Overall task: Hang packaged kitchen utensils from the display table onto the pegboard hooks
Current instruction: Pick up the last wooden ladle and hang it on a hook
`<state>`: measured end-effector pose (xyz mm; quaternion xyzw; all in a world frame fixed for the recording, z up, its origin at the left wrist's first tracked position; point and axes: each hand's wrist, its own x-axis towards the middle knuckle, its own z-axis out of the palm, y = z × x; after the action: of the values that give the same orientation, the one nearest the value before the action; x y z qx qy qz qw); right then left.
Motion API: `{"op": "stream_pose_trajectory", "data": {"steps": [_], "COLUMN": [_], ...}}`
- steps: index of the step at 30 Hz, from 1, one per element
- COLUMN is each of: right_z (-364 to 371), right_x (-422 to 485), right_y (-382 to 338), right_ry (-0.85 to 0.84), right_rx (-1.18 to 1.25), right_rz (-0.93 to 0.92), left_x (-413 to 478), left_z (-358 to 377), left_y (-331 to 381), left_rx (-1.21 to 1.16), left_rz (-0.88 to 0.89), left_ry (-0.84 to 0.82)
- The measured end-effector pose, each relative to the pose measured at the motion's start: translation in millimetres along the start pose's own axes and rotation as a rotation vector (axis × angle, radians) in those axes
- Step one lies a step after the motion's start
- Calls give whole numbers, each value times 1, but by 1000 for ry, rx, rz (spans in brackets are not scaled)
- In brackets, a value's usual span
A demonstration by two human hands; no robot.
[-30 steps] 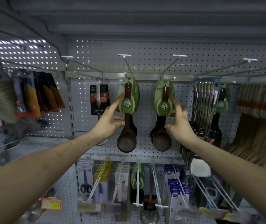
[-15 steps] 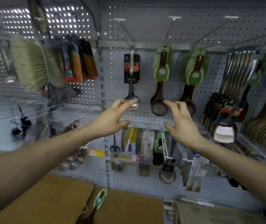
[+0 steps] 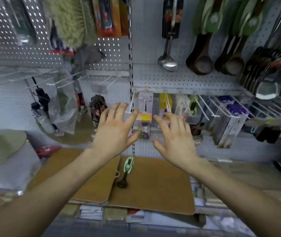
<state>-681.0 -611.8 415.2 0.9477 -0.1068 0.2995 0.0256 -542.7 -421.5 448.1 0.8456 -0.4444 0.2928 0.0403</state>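
Both of my hands hover in the air with fingers spread and straight, backs toward me, holding nothing. My left hand (image 3: 114,132) sits at about eleven o'clock from the packaged spoon (image 3: 126,170), and my right hand (image 3: 175,139) at about one o'clock from it; neither touches it. The two hands are near each other, thumbs pointing inward across a gap.

Below them, at six o'clock, the packaged spoon lies flat on the brown boards (image 3: 153,185), right where the two boards meet. Its green card end points away from me and its dark bowl points toward me.

Just past my fingertips, at twelve o'clock, a yellow and red price tag (image 3: 144,117) sits on the tip of one of the white hooks (image 3: 206,108) that stick out from the pegboard (image 3: 187,79). Small packets hang on that row, too blurred to read.

Higher, at one o'clock, a metal ladle (image 3: 168,60) hangs by a black card. At two o'clock hang two bunches of dark wooden spoons (image 3: 203,60) with the same green cards. At eleven o'clock a pale bristle brush (image 3: 67,19) hangs at the top edge. Far out at nine o'clock is a round, dull green disc (image 3: 1,147).
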Motion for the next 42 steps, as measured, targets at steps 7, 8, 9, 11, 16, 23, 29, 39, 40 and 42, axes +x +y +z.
{"op": "stream_pose_trajectory", "data": {"steps": [7,8,9,11,16,23,29,39,40,42], "right_z": [65,76,89,118,196,309,413,563,575,598], "right_x": [-48,-55,-62,-75,-102,-118,-120,-104,-101,-94], "right_y": [-45,-47,-47,-46,-41,-41,-33,-24,-25,-27], "right_ry": [-104,-125,-151,-208,-372,-493,-584,-681,-681,-682], "right_rx": [-66,-58,-45,-10,37,92,93,70,91,129], "right_rz": [-60,-61,-63,-55,14,12,72,-7,7,50], "left_x": [-97,-107,-116,-133,-167,-184,-196,-220,-224,-231], "left_z": [78,88,100,123,187,292,404,553,560,571], "left_y": [0,2,4,7,14,16,2,-7,-7,-5], "left_rx": [-30,-29,-28,-31,-22,-72,-153,-375,-372,-389], "left_rz": [-100,-128,-156,-216,-263,-268,-214,-113,-92,-105], "left_ry": [-75,-104,-138,-203,-323,-516,-608,-717,-725,-764]}}
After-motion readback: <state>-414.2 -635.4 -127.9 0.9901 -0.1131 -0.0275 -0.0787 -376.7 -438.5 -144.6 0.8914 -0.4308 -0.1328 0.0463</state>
